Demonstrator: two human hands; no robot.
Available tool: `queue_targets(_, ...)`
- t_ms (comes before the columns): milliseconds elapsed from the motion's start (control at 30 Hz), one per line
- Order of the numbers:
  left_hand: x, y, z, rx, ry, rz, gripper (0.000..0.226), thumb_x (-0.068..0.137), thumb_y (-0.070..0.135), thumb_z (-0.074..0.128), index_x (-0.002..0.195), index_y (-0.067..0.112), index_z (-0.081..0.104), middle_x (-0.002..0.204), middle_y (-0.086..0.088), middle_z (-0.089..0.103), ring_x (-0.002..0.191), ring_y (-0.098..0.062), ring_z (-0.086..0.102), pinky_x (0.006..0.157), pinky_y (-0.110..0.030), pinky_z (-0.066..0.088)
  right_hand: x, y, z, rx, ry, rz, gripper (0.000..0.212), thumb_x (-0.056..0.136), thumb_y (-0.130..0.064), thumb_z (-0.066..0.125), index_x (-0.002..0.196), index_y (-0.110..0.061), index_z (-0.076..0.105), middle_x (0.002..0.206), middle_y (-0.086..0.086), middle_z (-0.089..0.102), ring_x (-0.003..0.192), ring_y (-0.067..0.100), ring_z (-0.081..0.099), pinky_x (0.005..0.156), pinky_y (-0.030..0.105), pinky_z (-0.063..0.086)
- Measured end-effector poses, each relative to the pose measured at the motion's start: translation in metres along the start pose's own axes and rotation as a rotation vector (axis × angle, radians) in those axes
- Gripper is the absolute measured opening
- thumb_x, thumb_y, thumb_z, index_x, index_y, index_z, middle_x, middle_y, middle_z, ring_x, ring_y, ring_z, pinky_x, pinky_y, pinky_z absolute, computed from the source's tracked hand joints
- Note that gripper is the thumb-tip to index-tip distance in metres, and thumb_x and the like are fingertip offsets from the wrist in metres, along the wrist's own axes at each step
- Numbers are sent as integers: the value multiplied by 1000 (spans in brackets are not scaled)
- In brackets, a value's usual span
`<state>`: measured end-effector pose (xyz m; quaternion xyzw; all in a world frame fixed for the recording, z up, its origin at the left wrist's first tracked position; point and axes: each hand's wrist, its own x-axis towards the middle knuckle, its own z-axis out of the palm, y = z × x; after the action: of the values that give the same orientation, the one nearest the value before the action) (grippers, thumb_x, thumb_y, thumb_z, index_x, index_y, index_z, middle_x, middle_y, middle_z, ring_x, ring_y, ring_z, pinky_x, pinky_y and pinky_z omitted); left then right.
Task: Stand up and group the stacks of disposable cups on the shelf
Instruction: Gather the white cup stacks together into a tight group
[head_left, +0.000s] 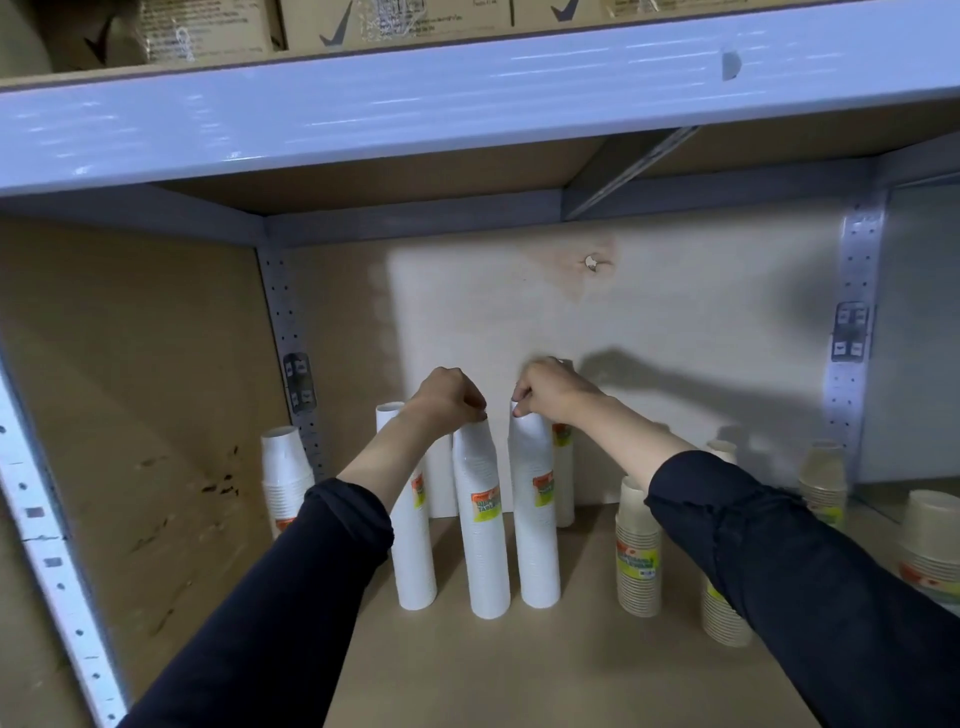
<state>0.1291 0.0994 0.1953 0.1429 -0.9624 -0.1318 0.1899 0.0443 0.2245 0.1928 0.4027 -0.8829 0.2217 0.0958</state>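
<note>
Two tall white cup stacks stand upright side by side on the shelf board. My left hand pinches the top of the left tall stack. My right hand pinches the top of the right tall stack. A third tall white stack stands just left of them, partly behind my left forearm. Two more white stacks stand behind, one at the back left and one behind my right hand.
A short white stack stands in the back left corner. Short beige stacks stand to the right. A metal beam of the upper shelf hangs overhead. Perforated uprights flank the bay.
</note>
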Motion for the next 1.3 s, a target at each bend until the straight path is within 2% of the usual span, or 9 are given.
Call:
queue_targets(167, -3, -9, -3, -57, -14, 95, 26, 84, 4, 63, 108, 5, 70, 112, -14, 70, 107, -23, 62, 55, 4, 37, 0, -3, 0, -24, 23, 68, 27, 83, -15, 67, 103, 3, 67, 120, 16, 62, 109, 31, 59, 90, 33, 49)
queue_targets(400, -2, -19, 1, -160, -22, 114, 24, 83, 1, 63, 106, 4, 71, 111, -14, 71, 104, -21, 63, 59, 12, 34, 1, -6, 4, -42, 44, 97, 29, 84, -17, 66, 104, 3, 62, 115, 18, 59, 105, 32, 56, 85, 34, 49)
queue_targets(533, -2, -21, 1, -175, -25, 121, 24, 82, 2, 64, 105, 3, 71, 110, -14, 70, 93, -14, 60, 57, 11, 35, 1, -6, 5, -44, 61, 105, 14, 83, -15, 65, 82, -5, 55, 93, 14, 51, 86, 24, 46, 72, 28, 42)
queue_targets(633, -2, -22, 1, -179, -12, 130, 22, 83, 5, 65, 104, 3, 71, 110, -13, 70, 89, -13, 58, 56, 11, 36, 1, -4, 6, -24, 77, 95, 18, 83, -14, 63, 89, 3, 63, 100, 18, 61, 91, 27, 52, 78, 30, 48)
queue_targets(733, -3, -24, -1, -186, 14, 137, 20, 86, 12, 64, 103, 4, 72, 109, -12, 71, 88, -10, 56, 59, -1, 40, 0, -2, 6, -4, 95, 81, 26, 83, -12, 62, 99, 8, 66, 112, 19, 65, 104, 31, 57, 89, 35, 51)
queue_targets(800, -3, -27, -4, -158, 42, 124, 22, 88, 16, 62, 102, 4, 72, 110, -11, 72, 90, -11, 58, 72, -13, 42, 0, 0, 5, 10, 98, 67, 28, 83, -14, 63, 99, 8, 67, 113, 18, 66, 108, 31, 58, 92, 37, 50)
queue_targets(933, -2, -40, -9, -89, 136, -16, 22, 88, 15, 60, 104, 6, 72, 112, -11, 71, 105, -23, 64, 93, -29, 49, 2, 5, 3, 53, 92, 72, 26, 83, -19, 63, 77, 6, 63, 95, 19, 66, 91, 29, 60, 75, 30, 47)
queue_targets(1067, 0, -57, -11, -29, 197, -150, 23, 87, 13, 61, 108, 8, 70, 116, -11, 68, 108, -28, 62, 95, -32, 48, 7, 14, -7, 76, 143, 92, 35, 86, -23, 58, 90, 11, 67, 101, 24, 68, 97, 35, 61, 81, 37, 50)
queue_targets(1300, 5, -71, -14, 43, 190, -190, 27, 86, 13, 62, 111, 5, 67, 116, -15, 67, 104, -32, 62, 89, -34, 51, 25, 44, -23, 59, 208, 157, 28, 81, -7, 52, 97, 14, 64, 113, 28, 64, 107, 38, 59, 87, 42, 52)
